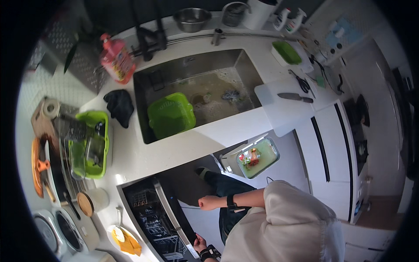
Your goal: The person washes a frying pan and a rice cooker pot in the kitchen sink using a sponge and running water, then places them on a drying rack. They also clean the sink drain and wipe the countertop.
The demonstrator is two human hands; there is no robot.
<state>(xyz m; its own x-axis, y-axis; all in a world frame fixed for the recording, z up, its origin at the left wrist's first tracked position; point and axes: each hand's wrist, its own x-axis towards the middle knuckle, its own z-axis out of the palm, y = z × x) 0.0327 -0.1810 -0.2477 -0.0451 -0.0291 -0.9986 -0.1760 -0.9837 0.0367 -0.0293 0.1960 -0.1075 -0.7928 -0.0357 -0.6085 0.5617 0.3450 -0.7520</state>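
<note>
My left hand [200, 244], with a dark band and device at its wrist, has its fingers around the edge of the dishwasher door [176, 219]. The door is partly open, and wire racks [155, 226] with dark interior show behind it. My right hand [208, 203] is curled into a loose fist above the floor, a black watch at the wrist, nothing visible in it. Beyond my right arm stands a bin [242, 163] with its lid up and food scraps [250, 159] inside.
The steel sink [242, 62] holds a green basin [172, 116] and murky water. On the counter [170, 155] are a green dish rack [106, 144], a wood-lidded jar [93, 201] and a bowl with a yellow cloth [126, 240]. A knife [294, 97] lies on a translucent board [284, 114].
</note>
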